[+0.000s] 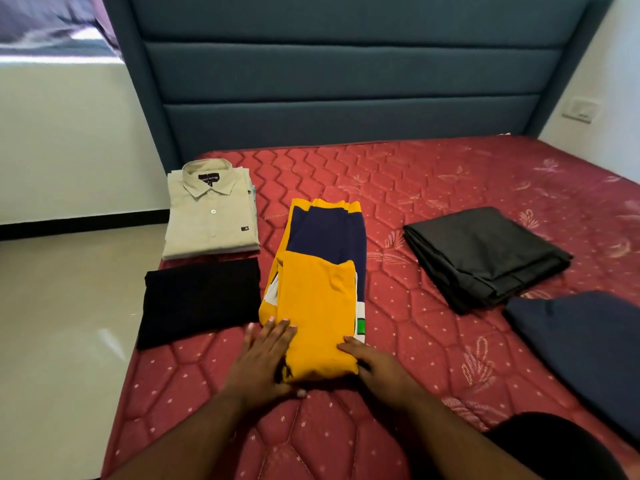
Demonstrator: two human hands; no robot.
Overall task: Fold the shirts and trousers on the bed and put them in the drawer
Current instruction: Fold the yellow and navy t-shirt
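Note:
A yellow and navy shirt (320,289) lies folded lengthwise in the middle of the red mattress (433,188), its near end doubled over. My left hand (265,355) lies flat against the shirt's near left edge, fingers straight. My right hand (375,365) rests on the near right corner, fingers straight along the fabric. A folded beige collared shirt (211,216) sits at the far left. A folded black garment (201,301) lies just in front of it. Folded dark grey trousers (485,256) lie to the right. A dark navy garment (588,355) lies at the right edge.
A blue-grey padded headboard (346,71) stands behind the mattress. Pale tiled floor (62,323) runs along the bed's left side. A wall switch plate (581,109) is at the far right. No drawer is in view.

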